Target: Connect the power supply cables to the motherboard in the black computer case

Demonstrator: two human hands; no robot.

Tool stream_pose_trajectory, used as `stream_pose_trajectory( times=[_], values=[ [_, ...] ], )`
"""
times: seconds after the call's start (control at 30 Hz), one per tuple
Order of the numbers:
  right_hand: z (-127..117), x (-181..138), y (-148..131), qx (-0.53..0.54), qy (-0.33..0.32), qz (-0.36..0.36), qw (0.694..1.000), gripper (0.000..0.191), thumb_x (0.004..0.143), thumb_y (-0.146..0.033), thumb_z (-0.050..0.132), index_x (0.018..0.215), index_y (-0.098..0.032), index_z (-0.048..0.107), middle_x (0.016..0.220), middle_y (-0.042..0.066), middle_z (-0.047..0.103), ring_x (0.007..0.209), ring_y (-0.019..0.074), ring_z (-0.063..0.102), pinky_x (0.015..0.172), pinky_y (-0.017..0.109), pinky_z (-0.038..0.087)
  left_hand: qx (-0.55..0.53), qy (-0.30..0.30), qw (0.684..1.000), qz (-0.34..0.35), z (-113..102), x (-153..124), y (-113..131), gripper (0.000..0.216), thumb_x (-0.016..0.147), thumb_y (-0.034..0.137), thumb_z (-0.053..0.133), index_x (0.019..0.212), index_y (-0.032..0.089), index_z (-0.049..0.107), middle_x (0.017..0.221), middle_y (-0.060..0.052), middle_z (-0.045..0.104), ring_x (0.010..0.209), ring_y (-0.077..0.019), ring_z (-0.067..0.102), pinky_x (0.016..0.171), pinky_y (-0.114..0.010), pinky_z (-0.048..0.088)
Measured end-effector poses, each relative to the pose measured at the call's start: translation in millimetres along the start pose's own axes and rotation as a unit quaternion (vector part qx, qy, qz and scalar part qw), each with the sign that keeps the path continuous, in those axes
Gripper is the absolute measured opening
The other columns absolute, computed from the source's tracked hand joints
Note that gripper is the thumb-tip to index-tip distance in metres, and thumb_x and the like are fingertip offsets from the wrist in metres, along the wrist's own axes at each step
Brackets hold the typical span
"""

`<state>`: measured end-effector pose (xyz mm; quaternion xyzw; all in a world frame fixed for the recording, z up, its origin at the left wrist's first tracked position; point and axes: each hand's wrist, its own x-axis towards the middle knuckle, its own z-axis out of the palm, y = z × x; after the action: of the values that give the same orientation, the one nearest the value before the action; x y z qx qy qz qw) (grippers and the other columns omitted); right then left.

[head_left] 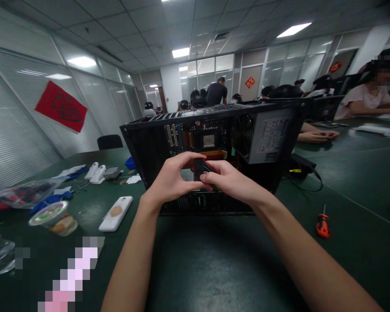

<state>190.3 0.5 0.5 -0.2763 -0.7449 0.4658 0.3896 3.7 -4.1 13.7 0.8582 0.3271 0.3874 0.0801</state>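
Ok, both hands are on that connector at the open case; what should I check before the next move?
1. Grip: left hand and right hand both pinch the connector: ok.
2. Computer case side open, board exposed: ok.
3. Case standing flat on the table: ok.
4. Connector's pins and orientation: cannot tell, hidden in the grip.
5. Screwdriver lies on the table right of the case: ok.
6. Power off: cannot tell.

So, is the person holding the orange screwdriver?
No, the orange screwdriver lies on the green table; the left hand and right hand pinch a connector at the computer case.
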Motion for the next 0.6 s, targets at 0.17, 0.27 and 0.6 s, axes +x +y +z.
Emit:
stream_pose_trajectory(
  times=[0.17, 0.27, 0.6],
  values=[
    [-1, 6, 9, 0.041, 0.049, 0.001, 0.998, 0.012, 0.074, -0.030, 0.059, 0.072, -0.019, 0.055, 0.062, -0.004, 0.052, 0.056, 0.0105, 0.045, 0.054, 0.024, 0.037, 0.059, 0.027, 0.998, 0.027, 6, 3, -5, 0.055, 0.081, 0.025, 0.074, 0.133, 0.021, 0.055, 0.121, -0.009, 0.063, 0.107, -0.0225, 0.061, 0.093, -0.034, 0.051],
    [-3, 12, 16, 0.068, 0.133, -0.004, 0.989, 0.021, 0.074, -0.037, 0.064, 0.077, -0.017, 0.060, 0.065, -0.003, 0.054, 0.060, 0.0112, 0.046, 0.057, 0.025, 0.036, 0.137, 0.074, 0.985, 0.068, 13, 5, -5, 0.050, 0.086, 0.020, 0.066, 0.134, 0.023, 0.054, 0.126, -0.009, 0.058, 0.116, -0.0230, 0.057, 0.099, -0.036, 0.048],
    [-9, 20, 34, 0.045, 0.161, -0.075, 0.983, 0.044, 0.089, -0.056, 0.054, 0.099, -0.016, 0.070, 0.083, 0.003, 0.066, 0.083, 0.0178, 0.060, 0.077, 0.031, 0.049, 0.266, 0.223, 0.929, 0.132, 32, 8, -15, 0.015, 0.092, 0.021, 0.061, 0.105, 0.017, 0.067, 0.100, -0.007, 0.070, 0.095, -0.0186, 0.066, 0.085, -0.031, 0.053]
  ],
)
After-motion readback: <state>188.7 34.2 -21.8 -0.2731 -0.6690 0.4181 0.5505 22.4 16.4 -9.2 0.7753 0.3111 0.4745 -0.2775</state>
